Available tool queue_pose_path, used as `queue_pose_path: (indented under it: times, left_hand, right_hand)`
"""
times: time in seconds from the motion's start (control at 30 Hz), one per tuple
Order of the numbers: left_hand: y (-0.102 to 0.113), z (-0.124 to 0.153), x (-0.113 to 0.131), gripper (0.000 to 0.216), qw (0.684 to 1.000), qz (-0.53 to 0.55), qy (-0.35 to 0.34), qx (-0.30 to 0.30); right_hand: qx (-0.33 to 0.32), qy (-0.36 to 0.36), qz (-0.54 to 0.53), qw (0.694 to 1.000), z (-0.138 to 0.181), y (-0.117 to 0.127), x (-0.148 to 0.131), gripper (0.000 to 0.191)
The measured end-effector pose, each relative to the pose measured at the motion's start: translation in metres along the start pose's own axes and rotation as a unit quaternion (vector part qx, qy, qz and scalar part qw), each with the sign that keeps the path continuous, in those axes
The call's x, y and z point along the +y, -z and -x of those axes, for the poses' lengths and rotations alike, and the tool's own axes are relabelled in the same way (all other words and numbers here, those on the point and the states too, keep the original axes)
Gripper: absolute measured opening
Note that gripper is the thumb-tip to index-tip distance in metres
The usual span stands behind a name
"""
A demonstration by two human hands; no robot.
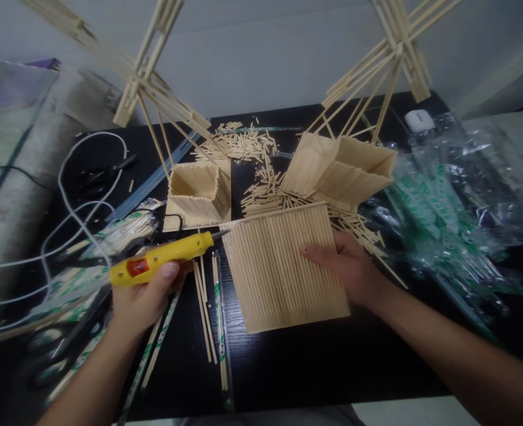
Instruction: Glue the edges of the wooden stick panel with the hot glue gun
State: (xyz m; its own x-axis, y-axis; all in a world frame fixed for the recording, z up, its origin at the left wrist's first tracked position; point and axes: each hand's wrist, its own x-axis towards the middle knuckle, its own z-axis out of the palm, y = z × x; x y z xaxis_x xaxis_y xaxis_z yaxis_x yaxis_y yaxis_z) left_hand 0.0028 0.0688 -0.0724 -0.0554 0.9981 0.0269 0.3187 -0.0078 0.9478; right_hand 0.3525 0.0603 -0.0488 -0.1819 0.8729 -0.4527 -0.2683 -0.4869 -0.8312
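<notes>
My left hand [148, 290] is closed around a yellow glue gun [164, 255], whose dark nozzle points right at the top left corner of a wooden stick panel [283, 269]. That panel is made of thin sticks laid side by side, with one stick running across its top edge. My right hand [350, 266] grips the panel's right edge, thumb on the near face and the other fingers hidden behind. Behind the nozzle stands a windmill-like stick model with a square box [197, 192] on a flat base. A second such model [339, 168] leans at the back right.
Cut stick pieces [239, 145] lie heaped between the models. Green-printed plastic wrappers [452, 219] crowd the right side. A white cable [66, 207], pliers [106, 174] and scissors [61, 349] lie on the left. Wrapped chopsticks [220, 325] lie near the front of the black table [315, 373].
</notes>
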Motion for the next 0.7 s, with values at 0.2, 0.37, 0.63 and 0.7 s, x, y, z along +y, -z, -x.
queue_pose_path:
  times: [0.2, 0.37, 0.63, 0.7]
  left_hand:
    - [0.003, 0.001, -0.002, 0.052, 1.0, 0.009, 0.006, 0.01]
    - [0.001, 0.004, -0.005, 0.051, 0.998, 0.039, 0.016, 0.045]
    - [-0.002, 0.0, 0.0, 0.048, 0.995, 0.102, -0.01, -0.002]
    - [-0.004, -0.002, 0.005, 0.047, 0.995, 0.102, -0.019, -0.012]
  right_hand:
    - [-0.014, 0.007, -0.004, 1.0, 0.001, 0.0, -0.001, 0.029]
    - [-0.027, 0.013, -0.006, 1.0, -0.002, 0.003, 0.002, 0.032]
    - [-0.05, 0.002, -0.022, 0.998, -0.002, 0.005, 0.003, 0.03]
    - [-0.049, -0.01, -0.03, 0.998, -0.002, 0.006, 0.002, 0.032]
